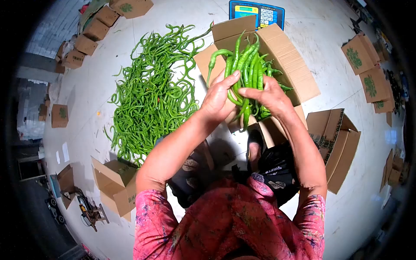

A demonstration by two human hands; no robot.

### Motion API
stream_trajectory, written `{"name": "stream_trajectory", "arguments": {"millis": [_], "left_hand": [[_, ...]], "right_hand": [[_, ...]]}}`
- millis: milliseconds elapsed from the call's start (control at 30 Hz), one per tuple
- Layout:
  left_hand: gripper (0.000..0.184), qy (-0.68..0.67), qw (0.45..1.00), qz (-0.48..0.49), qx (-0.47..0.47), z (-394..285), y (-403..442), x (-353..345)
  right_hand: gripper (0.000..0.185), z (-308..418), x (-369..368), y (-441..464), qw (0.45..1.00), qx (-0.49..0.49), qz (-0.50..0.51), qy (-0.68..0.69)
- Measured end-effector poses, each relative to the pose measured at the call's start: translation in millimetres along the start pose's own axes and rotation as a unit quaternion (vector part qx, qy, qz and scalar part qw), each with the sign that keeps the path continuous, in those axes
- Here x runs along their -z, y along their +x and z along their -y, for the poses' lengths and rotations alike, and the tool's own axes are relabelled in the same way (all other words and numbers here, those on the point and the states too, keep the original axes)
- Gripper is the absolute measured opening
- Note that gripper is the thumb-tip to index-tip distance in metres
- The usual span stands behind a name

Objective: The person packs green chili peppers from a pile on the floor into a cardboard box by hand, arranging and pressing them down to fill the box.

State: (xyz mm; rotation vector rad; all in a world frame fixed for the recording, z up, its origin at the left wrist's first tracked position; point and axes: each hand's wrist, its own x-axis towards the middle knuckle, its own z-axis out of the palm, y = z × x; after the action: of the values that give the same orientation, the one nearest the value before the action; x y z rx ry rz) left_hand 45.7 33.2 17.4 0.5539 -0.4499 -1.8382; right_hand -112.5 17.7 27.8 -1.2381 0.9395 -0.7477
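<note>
Peppers (248,65) look glossy, smooth; the box (292,60) (cardboard) matt.

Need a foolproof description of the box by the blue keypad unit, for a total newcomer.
Find the big green pepper pile on the floor. Right of it in the picture, just below the blue keypad unit, sits an open cardboard box. Unlike the other boxes, it has the left hand and right hand over it, holding a bunch of peppers.

Keys (262,15) 7, 4, 1 on blue scale (256,14), other lettering unreadable
</note>
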Motion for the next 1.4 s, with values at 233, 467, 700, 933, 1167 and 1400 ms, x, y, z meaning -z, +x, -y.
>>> {"name": "stream_trajectory", "arguments": {"millis": [233, 467, 700, 933, 1167, 1400], "left_hand": [[0.022, -0.008, 1.0, -0.028, 0.006, -14, 5, 19], [0.023, 0.016, 0.999, -0.028, -0.034, -10, 5, 11], [0.023, 0.089, 0.996, -0.009, -0.032, -18, 6, 15], [0.021, 0.075, 0.996, -0.046, -0.01, -26, 6, 19], [0.03, 0.09, 0.994, -0.058, -0.005, -14, 2, 0], [0.032, 0.108, 0.993, -0.016, 0.037, 10, 8, 14]], "right_hand": [[0.02, -4, 27, 5, 0.982, -0.037, -0.026, 0.186], [0.056, 13, -4, -6, 1.0, -0.005, -0.027, -0.003], [0.04, 5, 5, 0, 0.992, -0.055, -0.004, 0.111], [0.03, 9, 22, -3, 0.984, -0.103, -0.025, 0.146], [0.031, -10, 29, 10, 0.963, -0.063, -0.031, 0.261], [0.033, -2, 13, 7, 0.965, -0.072, -0.085, 0.236]]}}
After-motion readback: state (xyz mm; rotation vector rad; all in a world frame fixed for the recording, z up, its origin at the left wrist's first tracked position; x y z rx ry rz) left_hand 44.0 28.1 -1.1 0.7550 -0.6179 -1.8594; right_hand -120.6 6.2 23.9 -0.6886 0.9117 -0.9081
